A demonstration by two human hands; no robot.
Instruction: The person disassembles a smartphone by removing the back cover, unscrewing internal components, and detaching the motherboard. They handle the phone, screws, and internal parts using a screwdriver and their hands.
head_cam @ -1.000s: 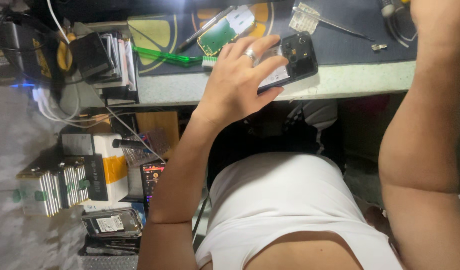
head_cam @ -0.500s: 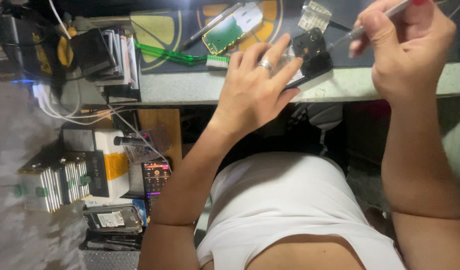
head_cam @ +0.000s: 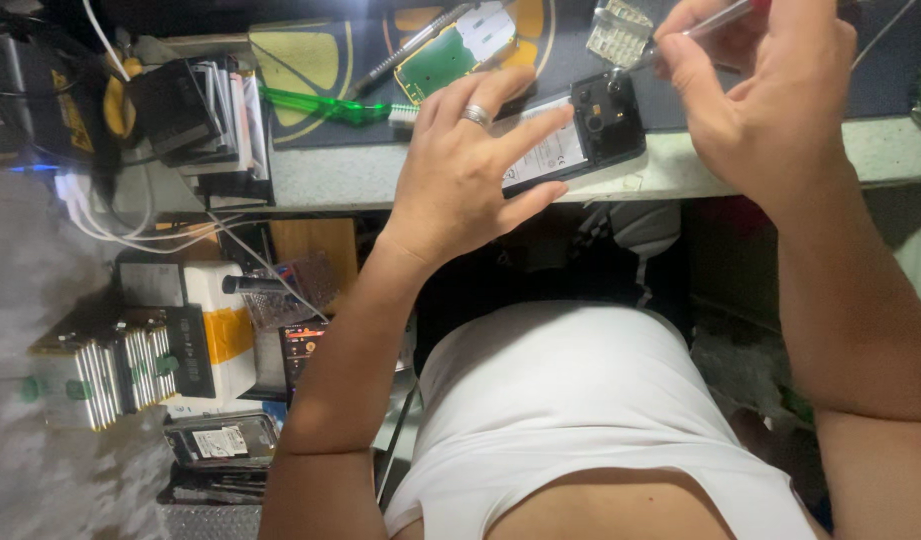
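- Left hand: fingers spread and laid flat on the opened phone, pinning it to the bench edge. A ring shows on one finger. It clamps nothing; it presses down.
- Right hand: fingers pinched shut around a thin metal tool, probably a screwdriver. The tip comes down at the phone's upper corner, just beyond the left fingertips.
- Phone lies back-up between the two hands, half under the left hand, with the dark inner frame exposed towards the right hand and a pale labelled panel under the left fingers.
- Judgement: light, stiff and flat. The smooth panel looks likely to slide unless held down. The exposed internals look fragile, so grip is best taken by the outer edges or by flat pressure on the panel, away from the camera end.
- Beyond the left hand: a green circuit board, a green toothbrush and a small clear tray on the dark mat.
- Left of the left hand: a stack of flat parts and white cables.
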